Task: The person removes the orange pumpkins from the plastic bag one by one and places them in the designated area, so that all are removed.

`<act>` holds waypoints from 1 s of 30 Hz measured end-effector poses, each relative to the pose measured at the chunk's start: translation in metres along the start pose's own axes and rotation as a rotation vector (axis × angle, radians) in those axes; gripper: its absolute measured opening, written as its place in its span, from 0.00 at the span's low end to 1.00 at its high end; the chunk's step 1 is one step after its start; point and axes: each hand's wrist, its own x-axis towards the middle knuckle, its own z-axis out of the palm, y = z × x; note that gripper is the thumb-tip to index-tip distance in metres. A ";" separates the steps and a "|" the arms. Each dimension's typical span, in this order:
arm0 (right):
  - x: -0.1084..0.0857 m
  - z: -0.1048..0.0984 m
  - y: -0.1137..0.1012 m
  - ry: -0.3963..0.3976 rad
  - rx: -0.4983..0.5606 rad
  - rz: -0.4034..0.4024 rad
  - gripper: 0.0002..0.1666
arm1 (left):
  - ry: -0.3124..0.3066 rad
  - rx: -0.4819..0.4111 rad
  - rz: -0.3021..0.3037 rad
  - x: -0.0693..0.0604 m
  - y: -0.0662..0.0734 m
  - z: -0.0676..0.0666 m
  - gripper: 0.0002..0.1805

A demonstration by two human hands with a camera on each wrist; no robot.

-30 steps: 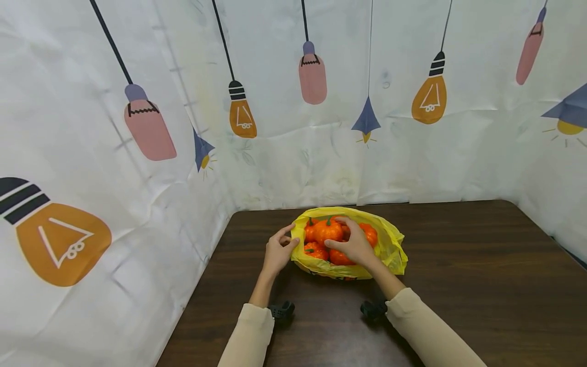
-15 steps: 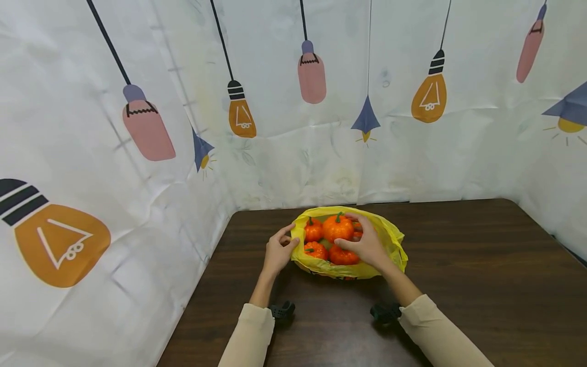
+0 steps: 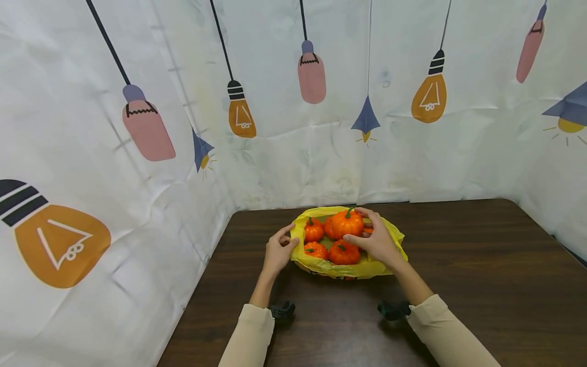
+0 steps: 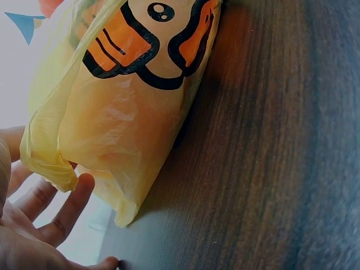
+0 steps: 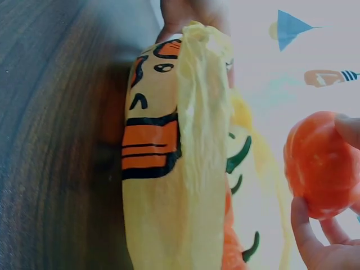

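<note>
Several orange toy-like pumpkins with green stems, one of them a front pumpkin [image 3: 344,253], lie in a yellow plastic bag [image 3: 316,270] with its mouth spread wide. At the bag's left rim, my left hand [image 3: 276,255] holds the edge between thumb and fingers. In the left wrist view, part of that hand [image 4: 39,219] is hidden behind the plastic. My right hand [image 3: 378,243] grips a larger pumpkin [image 3: 346,224] above the others at the bag's right side. The right wrist view shows this held pumpkin [image 5: 320,163] raised beside the bag opening, thumb and fingertips on it.
The bag stands toward the back of a dark wooden table [image 3: 481,280]. White sheeting [image 3: 293,168] printed with hanging lamps encloses the back and sides. A dark wrist device [image 3: 283,311] sits on the left wrist, another device [image 3: 393,311] on the right.
My right hand has moved rightward with the pumpkin and lifted it slightly, uncovering the pumpkins beneath. My left hand keeps its place on the bag rim.
</note>
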 end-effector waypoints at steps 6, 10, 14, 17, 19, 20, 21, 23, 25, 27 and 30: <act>-0.001 -0.006 -0.006 -0.005 -0.003 0.027 0.50 | 0.002 0.000 -0.002 -0.001 0.001 -0.001 0.25; -0.001 -0.010 -0.008 -0.013 0.017 0.039 0.51 | 0.004 0.002 -0.002 -0.001 0.001 -0.001 0.25; -0.001 -0.015 -0.008 -0.012 0.031 0.025 0.50 | -0.002 0.004 0.004 -0.001 0.000 -0.001 0.26; -0.001 -0.020 -0.010 0.003 0.019 0.007 0.49 | -0.006 0.001 0.004 0.000 0.000 -0.002 0.26; -0.001 -0.023 -0.012 0.015 0.002 -0.005 0.49 | -0.007 -0.001 0.004 0.000 -0.001 -0.002 0.25; -0.001 -0.025 -0.012 0.023 -0.006 -0.009 0.49 | -0.007 -0.002 0.003 0.000 -0.001 -0.002 0.26; -0.001 -0.027 -0.013 0.027 -0.015 -0.012 0.49 | -0.006 -0.003 0.003 0.000 -0.001 -0.002 0.26; -0.001 -0.032 -0.013 0.036 -0.024 -0.017 0.49 | -0.005 -0.002 0.003 0.000 -0.001 -0.002 0.26; -0.001 -0.037 -0.013 0.044 -0.025 -0.017 0.48 | -0.002 0.003 0.003 0.000 -0.001 -0.001 0.26; -0.001 -0.043 -0.014 0.052 -0.013 -0.017 0.48 | -0.002 0.006 0.006 0.000 -0.002 -0.001 0.26; -0.002 -0.053 -0.012 0.071 0.000 -0.015 0.48 | -0.002 0.011 0.007 0.000 -0.001 0.000 0.26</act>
